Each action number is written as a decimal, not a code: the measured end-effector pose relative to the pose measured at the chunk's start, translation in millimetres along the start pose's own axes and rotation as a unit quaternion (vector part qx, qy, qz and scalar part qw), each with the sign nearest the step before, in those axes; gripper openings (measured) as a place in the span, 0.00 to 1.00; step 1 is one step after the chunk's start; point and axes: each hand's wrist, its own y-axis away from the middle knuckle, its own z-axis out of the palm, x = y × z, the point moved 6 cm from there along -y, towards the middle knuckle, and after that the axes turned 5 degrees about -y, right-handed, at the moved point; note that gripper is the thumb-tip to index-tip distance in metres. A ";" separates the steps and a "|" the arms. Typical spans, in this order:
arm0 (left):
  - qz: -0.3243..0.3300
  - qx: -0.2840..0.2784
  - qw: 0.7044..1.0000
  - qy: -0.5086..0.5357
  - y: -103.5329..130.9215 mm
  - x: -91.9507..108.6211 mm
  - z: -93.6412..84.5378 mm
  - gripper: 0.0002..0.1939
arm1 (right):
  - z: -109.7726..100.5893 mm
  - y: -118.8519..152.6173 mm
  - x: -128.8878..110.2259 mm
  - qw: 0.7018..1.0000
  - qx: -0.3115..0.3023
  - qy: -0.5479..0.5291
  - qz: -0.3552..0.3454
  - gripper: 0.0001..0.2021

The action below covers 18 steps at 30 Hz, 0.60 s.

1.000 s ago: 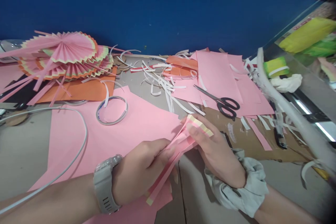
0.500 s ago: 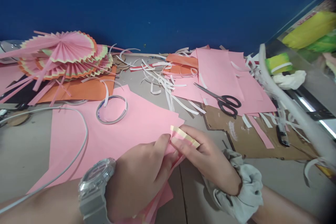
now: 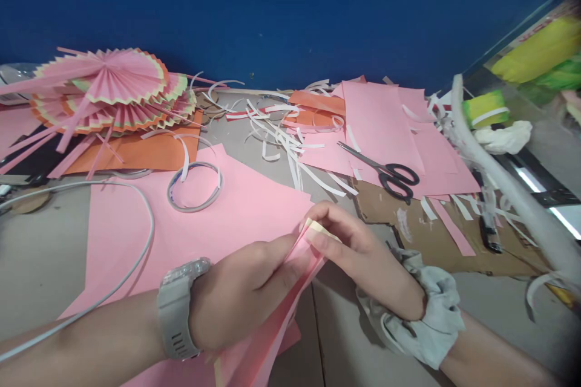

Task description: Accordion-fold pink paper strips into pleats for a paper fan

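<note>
Both hands grip a folded pink paper with a pale yellow edge, held slanting over the floor. My left hand, with a grey watch at its wrist, is closed on the folds from the left. At the upper end, my right hand pinches the yellow-edged tip between thumb and fingers; a pale green scrunchie circles that wrist. Beneath the left arm lies a large pink sheet, and a roll of tape rests on it.
Black-handled scissors lie on pink sheets at the right, beside brown cardboard. White paper strips litter the middle. Pleated paper rosettes are piled at the left. A white cable crosses the left forearm.
The folded paper has turned so its pleats stand more on edge, showing more of its length. My left wrist has rolled and shifted right; the right fingers have bent around the tip.
</note>
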 end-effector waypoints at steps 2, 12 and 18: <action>-0.022 -0.021 0.999 -0.040 -0.8 -2.4 1.7 0.17 | -0.6 -0.2 0.6 1.000 0.005 -0.012 -0.003 0.07; -0.042 0.014 0.995 -0.085 4.8 1.4 4.2 0.13 | 2.5 7.9 0.0 0.999 0.016 -0.015 -0.025 0.06; -0.073 -0.046 0.993 0.078 7.4 0.4 13.6 0.15 | 3.7 12.2 -2.0 0.999 0.023 -0.009 -0.034 0.04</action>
